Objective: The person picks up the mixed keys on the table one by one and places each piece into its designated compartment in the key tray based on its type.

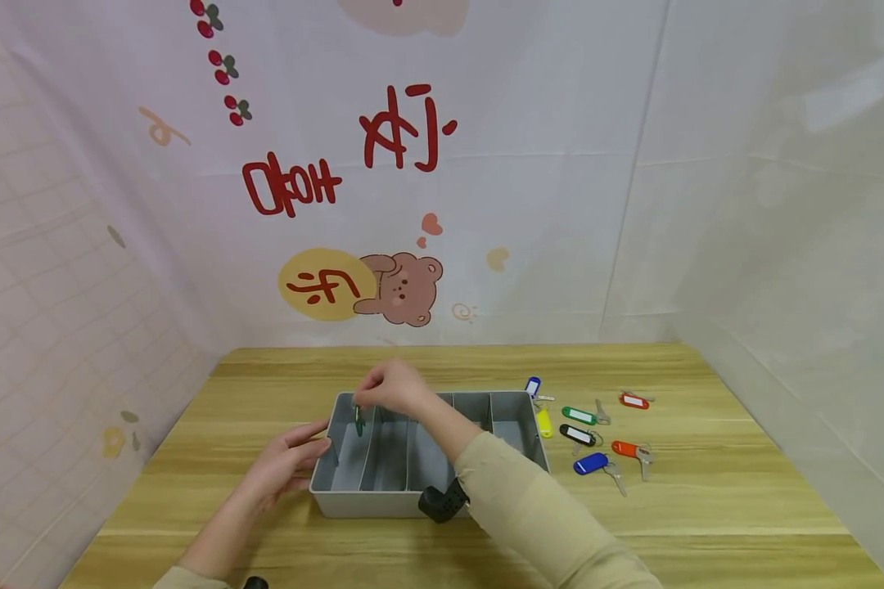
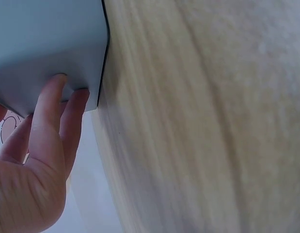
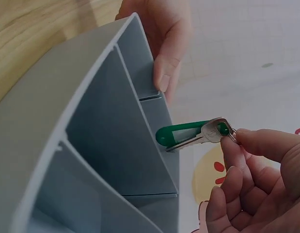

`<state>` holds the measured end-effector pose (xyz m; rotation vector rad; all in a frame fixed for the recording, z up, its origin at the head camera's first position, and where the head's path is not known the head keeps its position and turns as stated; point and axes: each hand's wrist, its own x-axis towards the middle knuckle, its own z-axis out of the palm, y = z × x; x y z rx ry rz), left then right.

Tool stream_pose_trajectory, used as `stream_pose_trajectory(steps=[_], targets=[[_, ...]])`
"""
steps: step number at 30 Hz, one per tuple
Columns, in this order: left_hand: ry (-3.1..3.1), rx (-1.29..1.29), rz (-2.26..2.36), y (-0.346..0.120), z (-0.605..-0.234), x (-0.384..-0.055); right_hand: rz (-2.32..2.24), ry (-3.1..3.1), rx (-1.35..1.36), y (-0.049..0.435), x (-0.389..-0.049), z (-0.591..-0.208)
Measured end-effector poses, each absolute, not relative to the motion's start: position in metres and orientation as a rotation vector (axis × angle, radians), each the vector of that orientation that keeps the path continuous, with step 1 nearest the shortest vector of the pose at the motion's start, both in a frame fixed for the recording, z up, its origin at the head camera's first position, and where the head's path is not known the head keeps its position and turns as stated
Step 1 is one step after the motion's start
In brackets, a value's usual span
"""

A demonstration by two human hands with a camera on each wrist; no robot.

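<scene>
A strip of bench (image 1: 383, 544) runs along the front wall of the grey box (image 1: 372, 503). The right sleeve (image 1: 538, 507) crosses above that front rim, hiding part of the right-hand compartments. At the box's left end, the left hand (image 1: 280, 465) has its fingers extended, tips touching the outer wall; wood stretches from there to the bench's left edge. The right hand (image 1: 396, 386) pinches the ring of a green-tagged key (image 3: 208, 133), held at the leftmost compartment toward its back edge. Beyond the box's right wall lie more tagged keys (image 1: 591, 464), the yellow tag (image 1: 543, 422) just beside that wall, with wood between the group and the bench's right edge. Behind the box, a narrower strip meets the white cloth (image 1: 545, 164).
</scene>
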<state>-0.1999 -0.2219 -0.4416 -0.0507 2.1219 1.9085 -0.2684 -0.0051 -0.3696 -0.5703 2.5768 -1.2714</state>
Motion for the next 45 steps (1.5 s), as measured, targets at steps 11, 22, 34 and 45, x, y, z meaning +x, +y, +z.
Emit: stream_pose_trajectory(steps=[11, 22, 34, 45], targets=[[2.134, -0.082, 1.897, -0.222, -0.443, -0.199, -1.193, 2.594, -0.520, -0.012, -0.266, -0.377], [2.130, -0.073, 1.904, -0.221, -0.442, -0.198, -1.184, 2.597, -0.496, -0.016, -0.266, -0.379], [2.123, -0.056, 1.905, -0.221, -0.442, -0.198, -1.297, 2.495, -0.473, -0.009, -0.264, -0.379], [2.125, -0.040, 1.886, -0.222, -0.443, -0.198, -1.370, 2.390, -0.578, 0.009, -0.255, -0.377]])
